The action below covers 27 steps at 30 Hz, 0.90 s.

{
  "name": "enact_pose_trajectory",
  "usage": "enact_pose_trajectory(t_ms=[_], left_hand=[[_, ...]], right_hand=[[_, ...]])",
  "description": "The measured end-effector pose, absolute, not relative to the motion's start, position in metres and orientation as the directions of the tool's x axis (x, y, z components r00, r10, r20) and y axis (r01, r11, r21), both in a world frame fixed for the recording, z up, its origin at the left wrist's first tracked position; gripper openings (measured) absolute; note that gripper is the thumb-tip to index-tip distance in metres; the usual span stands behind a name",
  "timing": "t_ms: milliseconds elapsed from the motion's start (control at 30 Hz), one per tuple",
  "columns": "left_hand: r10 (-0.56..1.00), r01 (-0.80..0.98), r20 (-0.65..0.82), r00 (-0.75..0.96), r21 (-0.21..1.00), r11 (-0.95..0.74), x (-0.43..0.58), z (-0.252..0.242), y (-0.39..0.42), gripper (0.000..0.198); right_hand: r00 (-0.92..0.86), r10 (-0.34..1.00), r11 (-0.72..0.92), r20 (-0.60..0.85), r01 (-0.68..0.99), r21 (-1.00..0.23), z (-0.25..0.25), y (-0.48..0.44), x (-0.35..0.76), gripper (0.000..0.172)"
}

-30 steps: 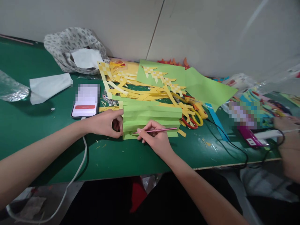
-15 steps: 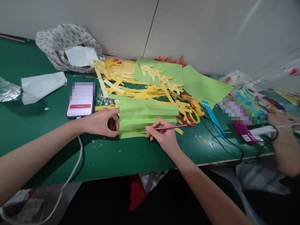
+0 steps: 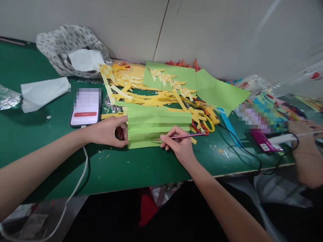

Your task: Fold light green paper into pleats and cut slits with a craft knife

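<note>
A pleated sheet of light green paper [image 3: 156,120] lies in front of me, creased in several crosswise folds. My left hand [image 3: 111,132] pinches its left edge between thumb and fingers. In my right hand [image 3: 179,143] is a slim pink pencil [image 3: 188,136], its tip on the lower part of the paper and its back end pointing right. Just behind the sheet lie yellow paper strips [image 3: 151,99] and woven yellow-and-white paper pieces [image 3: 183,90].
A lit phone [image 3: 85,107] with a white cable lies left, near a white tissue [image 3: 45,92] and a patterned cloth bag [image 3: 73,50]. Scissors [image 3: 208,125], a yellow glue gun [image 3: 212,115] and a blue strip [image 3: 228,126] are right. Another person's hand [image 3: 302,134] is far right.
My right hand and the pencil have shifted slightly to the right along the green paper. My left hand keeps its hold on the edge.
</note>
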<state>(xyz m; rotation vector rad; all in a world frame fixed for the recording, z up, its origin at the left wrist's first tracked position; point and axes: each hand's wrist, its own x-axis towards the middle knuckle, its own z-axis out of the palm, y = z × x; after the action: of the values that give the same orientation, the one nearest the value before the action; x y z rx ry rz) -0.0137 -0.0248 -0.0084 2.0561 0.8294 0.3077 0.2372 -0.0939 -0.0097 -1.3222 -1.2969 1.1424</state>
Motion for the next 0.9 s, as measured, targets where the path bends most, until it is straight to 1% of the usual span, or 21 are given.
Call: enact_pose_trajectory(t_ms=[233,367,500,733,900], left_hand=[[0.661,0.441,-0.078,0.746,0.802,-0.403,-0.013,-0.008,-0.025,0.03],[0.659,0.44,-0.089,0.747,0.809,-0.39,-0.012,-0.006,-0.026,0.029],[0.658,0.435,-0.084,0.749,0.811,-0.391,-0.012,-0.005,-0.026,0.028],[0.658,0.439,-0.101,0.746,0.818,-0.371,-0.011,-0.006,-0.025,0.034],[0.656,0.443,-0.095,0.748,0.808,-0.388,-0.012,-0.005,-0.026,0.031]], right_hand=[[-0.122,0.99,-0.05,-0.066,0.128,-0.991,-0.004,-0.096,0.212,0.024],[-0.185,0.981,-0.039,-0.067,0.15,-0.988,-0.002,-0.094,0.201,0.023],[-0.195,0.977,-0.052,-0.085,0.169,-0.984,-0.002,-0.092,0.196,0.024],[-0.198,0.975,-0.063,-0.1,0.184,-0.981,-0.002,-0.092,0.193,0.025],[-0.184,0.978,-0.068,-0.101,0.18,-0.981,-0.001,-0.092,0.194,0.024]])
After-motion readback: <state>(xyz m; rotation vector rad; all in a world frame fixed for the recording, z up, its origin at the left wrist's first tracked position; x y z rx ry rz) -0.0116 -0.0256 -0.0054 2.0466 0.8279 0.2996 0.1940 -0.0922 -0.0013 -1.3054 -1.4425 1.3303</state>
